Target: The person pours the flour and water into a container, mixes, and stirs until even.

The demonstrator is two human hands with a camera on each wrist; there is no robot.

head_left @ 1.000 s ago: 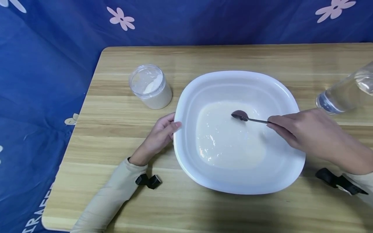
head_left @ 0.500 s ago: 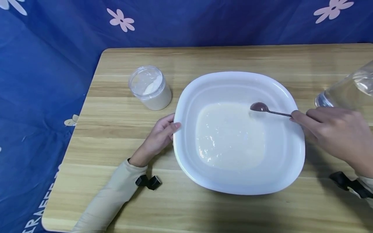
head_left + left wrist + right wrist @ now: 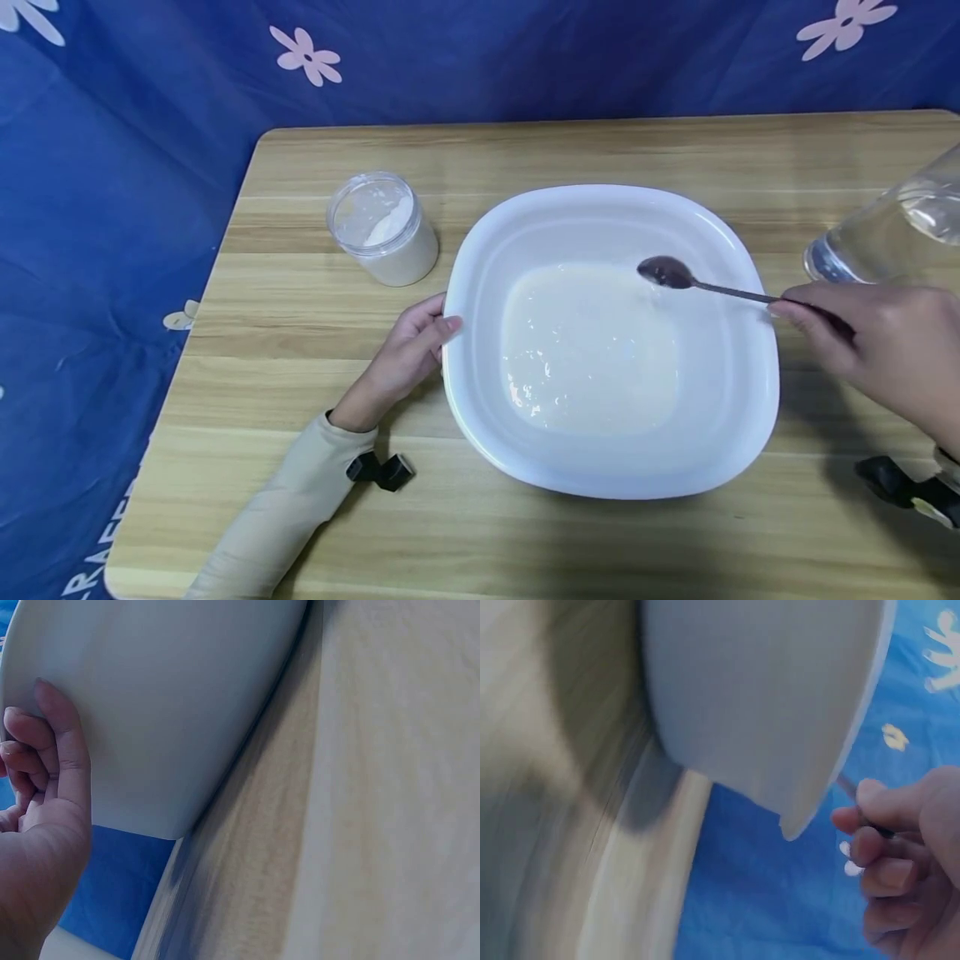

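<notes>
A white basin stands on the table with a pool of whitish liquid in its bottom. My left hand grips the basin's left rim, thumb on top; in the left wrist view its fingers curl against the outer wall. At the basin's right side, my right hand pinches the handle of a dark metal spoon. The spoon's bowl hangs over the upper right part of the basin; whether it touches the liquid I cannot tell. Only a bit of the handle shows in the right wrist view, beside the thumb.
An open clear jar with white powder stands left of the basin. Behind my right hand is a tall clear vessel of water, cut off by the frame edge. A blue flowered cloth hangs beyond the wooden table.
My right hand has moved right with the spoon, drawing its bowl from over the basin's middle toward the right wall. The left hand keeps its grip on the rim.
</notes>
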